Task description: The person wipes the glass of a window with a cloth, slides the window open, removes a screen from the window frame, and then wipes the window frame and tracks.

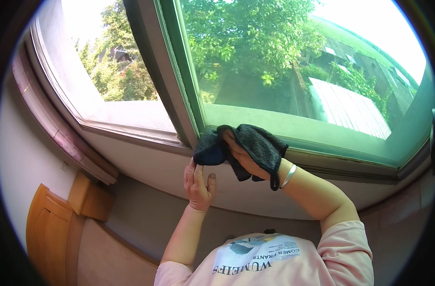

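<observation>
My right hand (241,153) is wrapped in a dark grey cloth (261,142) with black edging and grips it. The cloth lies against the lower corner of the window frame (191,117), where the upright bar meets the sill. Part of the cloth drapes over the back of my hand, and a silver bangle sits on that wrist. Below and left of the cloth is my left hand (199,187), its fingers stretched upward and thumb apart. Its fingertips reach the cloth's lower left edge; whether they press on it I cannot tell.
A green-tinted window pane (255,90) fills the right, with trees and roofs outside. To the left, another window section (127,71) shows more trees. A pale wall (146,167) runs below the sill. Wooden furniture (50,229) stands at lower left.
</observation>
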Tool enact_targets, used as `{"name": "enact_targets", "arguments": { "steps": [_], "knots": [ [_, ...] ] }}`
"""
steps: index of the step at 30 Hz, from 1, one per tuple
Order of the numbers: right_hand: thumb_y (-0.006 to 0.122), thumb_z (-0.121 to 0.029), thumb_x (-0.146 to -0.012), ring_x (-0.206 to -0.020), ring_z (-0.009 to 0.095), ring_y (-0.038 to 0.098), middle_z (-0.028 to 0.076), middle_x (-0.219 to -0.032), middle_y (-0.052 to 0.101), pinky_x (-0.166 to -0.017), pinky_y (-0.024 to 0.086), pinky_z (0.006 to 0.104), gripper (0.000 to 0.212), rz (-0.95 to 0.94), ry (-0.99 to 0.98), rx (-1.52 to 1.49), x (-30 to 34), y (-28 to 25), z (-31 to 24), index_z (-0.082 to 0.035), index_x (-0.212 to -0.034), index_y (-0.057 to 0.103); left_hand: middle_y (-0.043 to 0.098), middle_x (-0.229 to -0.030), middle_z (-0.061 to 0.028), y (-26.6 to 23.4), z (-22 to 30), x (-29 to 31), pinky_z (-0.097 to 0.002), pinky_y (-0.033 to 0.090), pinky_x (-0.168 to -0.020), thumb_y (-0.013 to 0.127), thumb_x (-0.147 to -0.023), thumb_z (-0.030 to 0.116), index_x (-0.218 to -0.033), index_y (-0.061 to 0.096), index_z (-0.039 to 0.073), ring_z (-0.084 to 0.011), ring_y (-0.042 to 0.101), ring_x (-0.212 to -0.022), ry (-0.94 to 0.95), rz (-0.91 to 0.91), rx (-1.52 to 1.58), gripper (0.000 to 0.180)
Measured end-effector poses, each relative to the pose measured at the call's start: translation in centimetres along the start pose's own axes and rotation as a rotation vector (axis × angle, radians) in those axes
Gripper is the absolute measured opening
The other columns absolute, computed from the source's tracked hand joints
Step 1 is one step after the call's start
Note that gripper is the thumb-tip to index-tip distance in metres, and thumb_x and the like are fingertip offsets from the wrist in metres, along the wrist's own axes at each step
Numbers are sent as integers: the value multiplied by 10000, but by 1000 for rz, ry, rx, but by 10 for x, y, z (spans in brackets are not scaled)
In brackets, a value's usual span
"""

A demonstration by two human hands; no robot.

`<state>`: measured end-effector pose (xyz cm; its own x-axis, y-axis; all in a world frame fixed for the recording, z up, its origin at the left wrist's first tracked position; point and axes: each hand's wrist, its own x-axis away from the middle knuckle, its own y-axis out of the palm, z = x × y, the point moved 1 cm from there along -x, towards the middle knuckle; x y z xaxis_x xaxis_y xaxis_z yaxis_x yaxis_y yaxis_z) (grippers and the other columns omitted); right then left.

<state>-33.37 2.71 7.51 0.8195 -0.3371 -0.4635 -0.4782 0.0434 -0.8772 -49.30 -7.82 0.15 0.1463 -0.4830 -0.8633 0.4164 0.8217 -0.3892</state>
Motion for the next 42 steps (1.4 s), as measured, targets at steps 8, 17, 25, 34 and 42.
{"name": "enact_targets", "arguments": {
  "steps": [8, 17, 25, 34, 42],
  "knots": [
    [561, -128, -706, -823, 221, 515, 65, -919, 516, -730, 437, 340, 385, 64, -44, 436, 80, -58, 8, -26, -1076, 524, 524, -1134, -197, -1, 0, -11, -377, 417, -877, 560, -773, 77, -1091, 506, -35, -343, 519, -1016, -51, 75, -12, 341],
    [519, -156, -747, -752, 188, 536, 33, -772, 545, -671, 438, 307, 202, 129, -317, 488, -8, -10, -1, -105, -940, 550, 521, -1128, -209, -9, 7, 8, -393, 405, -881, 541, -793, 69, -1091, 500, -37, -353, 514, -1019, -114, 48, 35, 319],
    [517, -251, -759, -696, 97, 554, -51, -683, 563, -660, 439, 243, 132, 33, -385, 612, -51, 29, -4, -191, -649, 560, 519, -1134, -215, -11, -9, 12, -397, 407, -877, 520, -816, 66, -1092, 492, -47, -360, 512, -1024, -204, 88, 137, 300],
    [566, -248, -718, -588, 282, 569, 115, -626, 537, -559, 465, 375, 191, 126, 220, 86, 99, -33, 45, -60, -684, 569, 554, -1092, -171, 33, 20, -34, -373, 428, -851, 536, -793, 47, -1053, 531, -16, -317, 538, -986, 110, 38, 91, 267],
    [592, -208, -677, -809, 293, 527, 110, -859, 540, -742, 433, 380, 233, 399, 240, 878, 248, -123, 51, -75, -866, 565, 568, -937, -71, 61, 39, -44, -353, 439, -782, 641, -746, 108, -952, 633, 65, -253, 538, -875, 370, -43, -91, 211]
  ]
}}
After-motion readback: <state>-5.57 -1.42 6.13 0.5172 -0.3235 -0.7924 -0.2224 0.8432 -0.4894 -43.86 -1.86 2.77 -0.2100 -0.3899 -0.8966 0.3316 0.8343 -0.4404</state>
